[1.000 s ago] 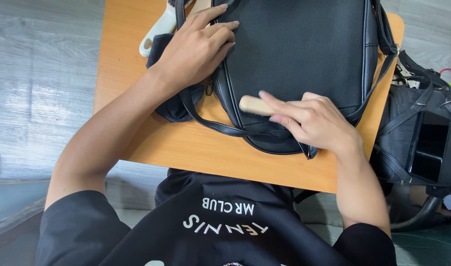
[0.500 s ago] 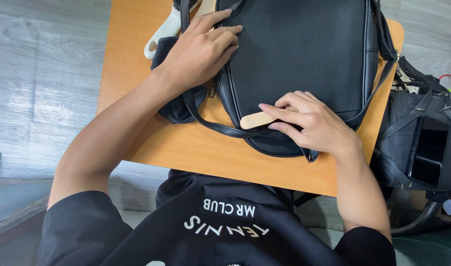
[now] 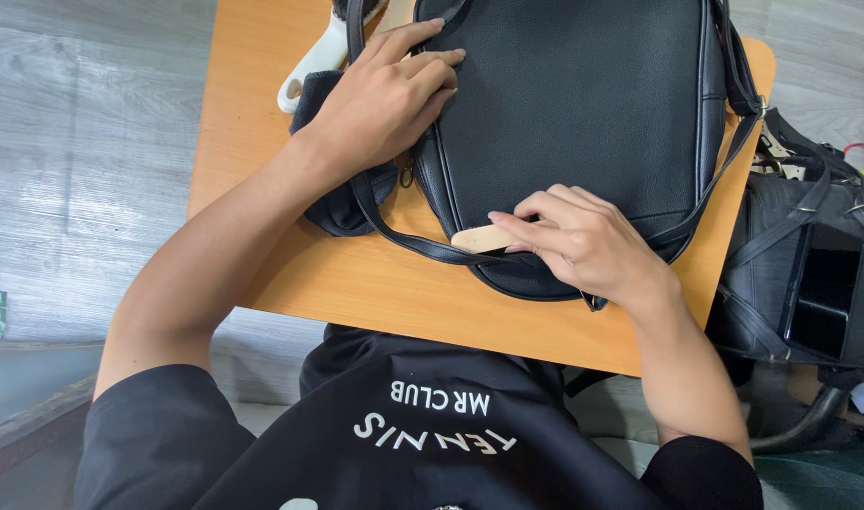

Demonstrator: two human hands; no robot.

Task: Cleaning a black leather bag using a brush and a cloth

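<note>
- As it lies flat across the bench's (image 3: 262, 123) far half, the black bag (image 3: 574, 94) runs lengthwise away from the person.
- The right hand (image 3: 588, 247) grips a pale wooden brush (image 3: 479, 238) at the bag's near end.
- The left hand (image 3: 385, 94) presses open-palmed on its left edge.
- A white handle (image 3: 309, 71) lies near the far left corner; grey plank floor (image 3: 83, 142) surrounds.

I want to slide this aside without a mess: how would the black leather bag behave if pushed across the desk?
The black leather bag lies flat and broad on the wooden desk, so it would probably slide, not tip. Its loose strap trails over the desk and would likely drag or snag. The body looks soft, so it may sag when lifted.
</note>
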